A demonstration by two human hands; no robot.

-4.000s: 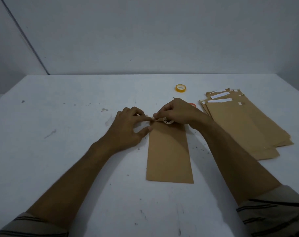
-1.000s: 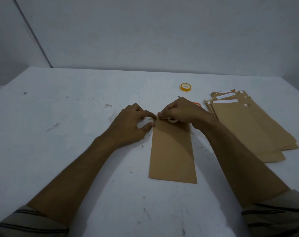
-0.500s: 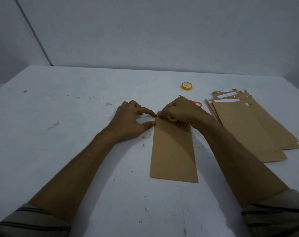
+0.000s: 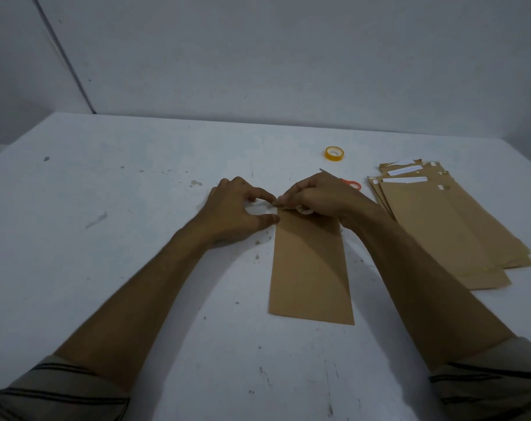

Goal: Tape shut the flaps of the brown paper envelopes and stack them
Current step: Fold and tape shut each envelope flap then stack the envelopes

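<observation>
A dim grey wall backs a scuffed white worktop (image 4: 121,268). One long brown paper envelope (image 4: 311,268) lies flat in the middle, its far end under both hands. The right hand (image 4: 321,197) curls its grip round a small white tape roll (image 4: 304,209) resting on that end. The left hand (image 4: 236,214) has its forefinger tip against the right fingertips at the far-left corner and its thumb at the left edge. Whether its grip holds tape I cannot tell. To the right lies a fanned stack of brown envelopes (image 4: 440,226), with a yellow tape roll (image 4: 334,153) and half-hidden orange-handled scissors (image 4: 351,183) further back.
</observation>
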